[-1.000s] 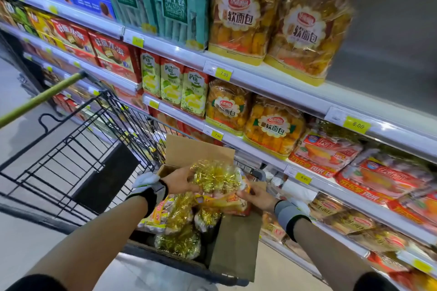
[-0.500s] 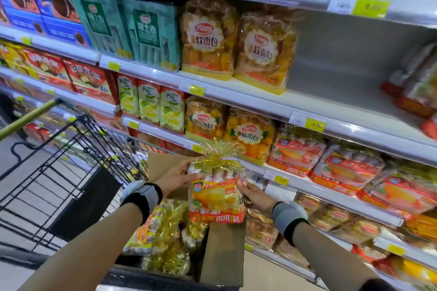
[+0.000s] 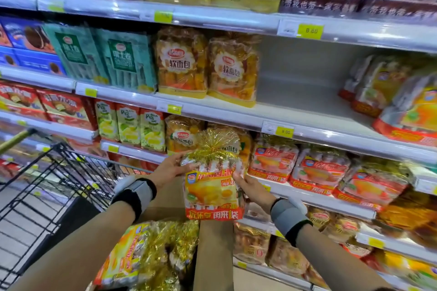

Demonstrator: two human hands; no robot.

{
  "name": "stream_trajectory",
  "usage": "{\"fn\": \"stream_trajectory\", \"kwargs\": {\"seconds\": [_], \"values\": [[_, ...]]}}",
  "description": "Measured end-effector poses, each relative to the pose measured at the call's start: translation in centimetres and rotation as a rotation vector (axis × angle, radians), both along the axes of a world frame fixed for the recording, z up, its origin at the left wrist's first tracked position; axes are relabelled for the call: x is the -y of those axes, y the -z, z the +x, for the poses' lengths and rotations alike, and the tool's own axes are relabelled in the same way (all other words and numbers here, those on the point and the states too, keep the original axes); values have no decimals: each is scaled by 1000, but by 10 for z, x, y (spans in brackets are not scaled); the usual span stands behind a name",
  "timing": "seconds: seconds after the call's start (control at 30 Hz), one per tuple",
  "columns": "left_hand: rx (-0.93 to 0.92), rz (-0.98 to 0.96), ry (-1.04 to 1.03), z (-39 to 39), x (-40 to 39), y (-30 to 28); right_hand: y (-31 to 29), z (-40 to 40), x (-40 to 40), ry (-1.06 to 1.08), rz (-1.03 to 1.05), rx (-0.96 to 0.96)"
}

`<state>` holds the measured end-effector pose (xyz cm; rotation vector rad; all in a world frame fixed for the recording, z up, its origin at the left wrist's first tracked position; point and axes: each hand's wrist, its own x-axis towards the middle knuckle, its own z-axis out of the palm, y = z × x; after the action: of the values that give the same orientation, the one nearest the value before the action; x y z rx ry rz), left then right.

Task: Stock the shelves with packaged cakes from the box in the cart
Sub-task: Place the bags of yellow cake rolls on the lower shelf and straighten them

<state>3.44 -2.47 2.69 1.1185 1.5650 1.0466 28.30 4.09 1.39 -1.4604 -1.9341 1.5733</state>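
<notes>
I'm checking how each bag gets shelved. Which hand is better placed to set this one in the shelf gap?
Probably the right hand: it grips the cake bag on the side toward the bare shelf gap, up and right. The left hand holds the far side.

1. Held cake pack: yellow-orange front, red band at base with yellow characters, gold foil tuft on top.
2. Packs in box: same yellow and red, gold foil.
3. Box flap: plain brown.
4. Cart: black wire, green handle.
5. Price tags: yellow-green.
6. Shelf edge: white-grey.
7. Wrist bands: grey and black.
</notes>
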Motion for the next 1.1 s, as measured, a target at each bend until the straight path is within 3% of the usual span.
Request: {"fn": "stream_trajectory", "kwargs": {"seconds": [0.17,0.47,0.87,1.1], "values": [[-54,114,-11,17,-14,-32,-21,15,-8,28,253,-82],[16,318,-24,63,-45,-99,-65,42,-17,208,534,-158],[41,347,61,110,-112,-141,-103,92,-59,301,538,-157],[12,343,41,137,-165,-172,-126,121,-102,213,593,-183]]}}
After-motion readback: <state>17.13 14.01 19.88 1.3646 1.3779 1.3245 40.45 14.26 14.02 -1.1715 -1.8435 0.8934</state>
